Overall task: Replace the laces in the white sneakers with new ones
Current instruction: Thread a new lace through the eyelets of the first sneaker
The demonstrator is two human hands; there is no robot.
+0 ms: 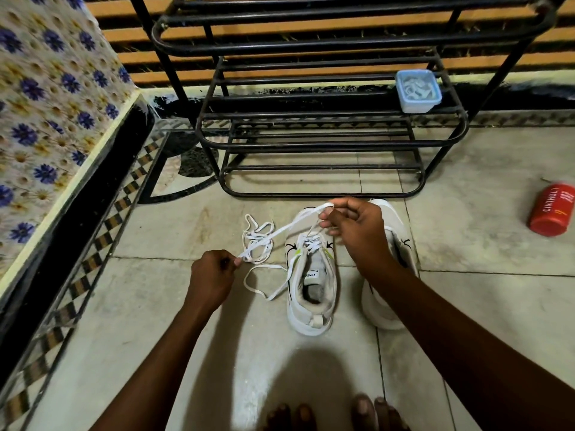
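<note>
A tiled floor (174, 312) carries everything here, edged at the left by a patterned border and a wall of blue-flowered tiles (46, 98). A black metal shoe rack (326, 98) stands at the far side, with a pale blue lidded plastic box (418, 91) on one of its middle shelves, near the right end. A red Cinthol can (552, 213) lies on its side on the floor, well apart to the right.

2 white sneakers sit side by side just in front of the rack, toes toward it. The left sneaker (311, 290) is fully in view, its opening facing up and a white lace (281, 230) threaded only through its upper eyelets. The right sneaker (395, 275) is largely hidden behind the right forearm.

The right hand (354, 227) hovers over the toe of the left sneaker, its grip a pinch of curled fingers on a loop of that lace. From there the lace runs taut down to the left hand (213, 272), whose curled fingers pinch it just beside a loose tangle of lace (258, 241) lying on the floor. Another slack loop trails on the floor beside the left sneaker.

Bare toes (336, 413) show at the bottom edge.
</note>
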